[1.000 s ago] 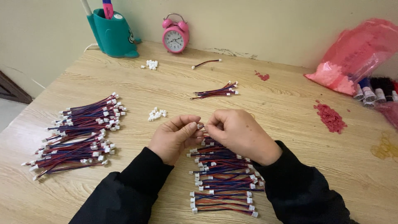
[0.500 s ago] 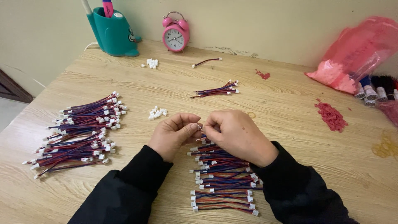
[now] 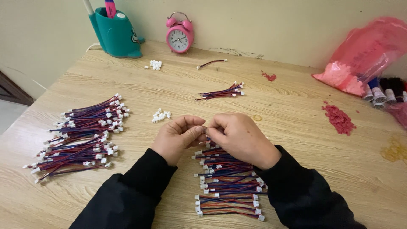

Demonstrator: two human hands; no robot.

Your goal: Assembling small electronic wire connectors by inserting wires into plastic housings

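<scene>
My left hand (image 3: 178,136) and my right hand (image 3: 239,138) meet at the fingertips over the wooden table (image 3: 296,110). Together they pinch the end of a short red, blue and black wire lead (image 3: 205,135); the part between the fingers is hidden. Right beneath my hands lies a stack of such leads with white connectors (image 3: 229,186). A bigger heap of the same leads (image 3: 82,135) lies to the left. A small cluster of loose white connectors (image 3: 160,115) sits just beyond my left hand.
Farther back lie a small bundle of leads (image 3: 222,92), one single lead (image 3: 211,63) and more white connectors (image 3: 155,64). A teal pen holder (image 3: 116,34) and a pink alarm clock (image 3: 179,37) stand by the wall. A pink plastic bag (image 3: 360,55) and red bits (image 3: 338,118) are at right.
None apart from small finger movements; both hands stay pinched together over the stack.
</scene>
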